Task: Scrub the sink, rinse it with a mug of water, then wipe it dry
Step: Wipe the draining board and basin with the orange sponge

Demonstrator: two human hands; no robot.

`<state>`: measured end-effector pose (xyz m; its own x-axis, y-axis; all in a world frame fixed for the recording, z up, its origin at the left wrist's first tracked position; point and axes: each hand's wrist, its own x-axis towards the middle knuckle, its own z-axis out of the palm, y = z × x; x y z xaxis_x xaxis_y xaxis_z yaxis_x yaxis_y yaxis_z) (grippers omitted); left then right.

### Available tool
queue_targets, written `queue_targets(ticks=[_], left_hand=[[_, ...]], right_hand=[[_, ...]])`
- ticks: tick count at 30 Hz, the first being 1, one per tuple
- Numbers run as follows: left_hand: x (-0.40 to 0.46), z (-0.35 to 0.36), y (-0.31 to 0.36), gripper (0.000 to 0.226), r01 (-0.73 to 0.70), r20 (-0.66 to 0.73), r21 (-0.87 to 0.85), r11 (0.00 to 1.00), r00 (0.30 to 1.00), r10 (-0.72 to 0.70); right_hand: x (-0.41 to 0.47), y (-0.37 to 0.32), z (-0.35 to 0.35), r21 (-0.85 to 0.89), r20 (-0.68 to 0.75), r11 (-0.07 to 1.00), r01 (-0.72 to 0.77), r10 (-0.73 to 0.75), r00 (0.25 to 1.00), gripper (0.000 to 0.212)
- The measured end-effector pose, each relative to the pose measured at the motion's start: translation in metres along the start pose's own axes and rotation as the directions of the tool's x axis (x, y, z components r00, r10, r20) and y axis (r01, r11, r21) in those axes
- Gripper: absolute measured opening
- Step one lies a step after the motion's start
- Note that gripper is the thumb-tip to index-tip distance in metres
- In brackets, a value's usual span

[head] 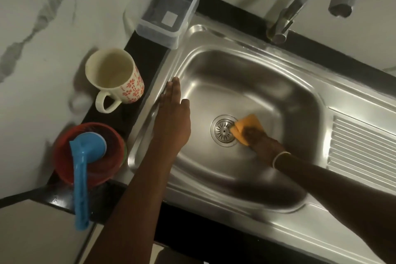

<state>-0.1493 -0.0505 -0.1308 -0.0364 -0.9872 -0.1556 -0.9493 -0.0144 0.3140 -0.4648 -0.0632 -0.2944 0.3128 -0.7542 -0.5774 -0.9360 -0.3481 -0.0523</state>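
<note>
The sink (246,83) is a steel basin set into a dark counter (137,53), with a ribbed drainboard (362,150) on its right side. The drain (224,130) sits near the middle of the basin floor.

An orange cloth (248,123) lies on the basin floor, touching the right edge of the drain. The right hand (260,138) presses down on the cloth, fingers over its near part; the frame is blurred here, so how far the fingers curl cannot be told. A pale band (280,156) circles the right wrist.

The left hand (173,118) is flat, fingers straight and together, holding nothing. Its outer edge rests on the left rim of the sink.

A cream mug (115,77) with a red pattern stands upright on the counter left of the sink, handle toward the viewer. Whether it holds water cannot be told.

Nearer on the counter, a red bowl (64,156) carries a blue brush (83,169), whose handle overhangs the counter edge. A clear tub (169,4) stands behind the sink's left corner. The tap (300,4) reaches over the back rim.
</note>
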Motion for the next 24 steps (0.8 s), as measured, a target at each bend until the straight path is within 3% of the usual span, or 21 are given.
queue_targets(ticks=[2,4,6,10,12,14,19,21,24], left_hand=[[-0.003,0.002,0.002,0.035,0.011,0.023,-0.009,1.0,1.0,-0.011],[-0.003,0.004,0.003,0.033,0.01,0.015,0.006,1.0,1.0,-0.01],[-0.001,0.005,0.003,0.033,0.011,0.018,0.014,1.0,1.0,-0.011],[0.002,0.001,0.003,0.036,0.027,0.031,-0.004,1.0,0.999,-0.026],[0.003,0.0,0.003,0.038,0.037,0.027,-0.007,0.999,0.999,-0.037],[0.003,0.0,0.002,0.038,0.037,0.029,-0.009,0.999,0.999,-0.036],[0.001,-0.004,0.001,0.041,0.035,0.044,-0.03,0.999,0.998,-0.033],[0.001,-0.003,0.002,0.04,0.04,0.038,-0.038,0.998,0.999,-0.038],[0.001,0.0,0.002,0.039,0.033,0.044,-0.046,0.998,0.999,-0.031]], right_hand=[[0.006,-0.005,0.009,-0.027,-0.023,0.999,0.042,-0.043,0.999,0.062],[0.0,-0.052,-0.031,0.008,0.006,1.0,0.008,-0.008,1.0,0.065],[0.014,-0.09,-0.045,-0.022,-0.07,0.999,-0.042,0.04,0.997,0.064],[0.007,-0.113,-0.034,0.118,-0.041,0.99,-0.078,0.083,0.996,0.055],[-0.008,-0.116,-0.026,0.172,-0.138,0.985,-0.034,0.058,0.989,0.048],[-0.017,-0.118,-0.023,0.097,-0.196,0.995,-0.025,0.043,0.98,0.048],[-0.01,-0.109,-0.03,0.164,-0.084,0.987,-0.008,0.022,0.996,0.065],[-0.011,-0.108,-0.034,0.16,-0.028,0.987,-0.029,0.034,0.999,0.062],[-0.003,-0.097,-0.051,0.291,0.102,0.956,-0.04,0.011,0.995,0.049]])
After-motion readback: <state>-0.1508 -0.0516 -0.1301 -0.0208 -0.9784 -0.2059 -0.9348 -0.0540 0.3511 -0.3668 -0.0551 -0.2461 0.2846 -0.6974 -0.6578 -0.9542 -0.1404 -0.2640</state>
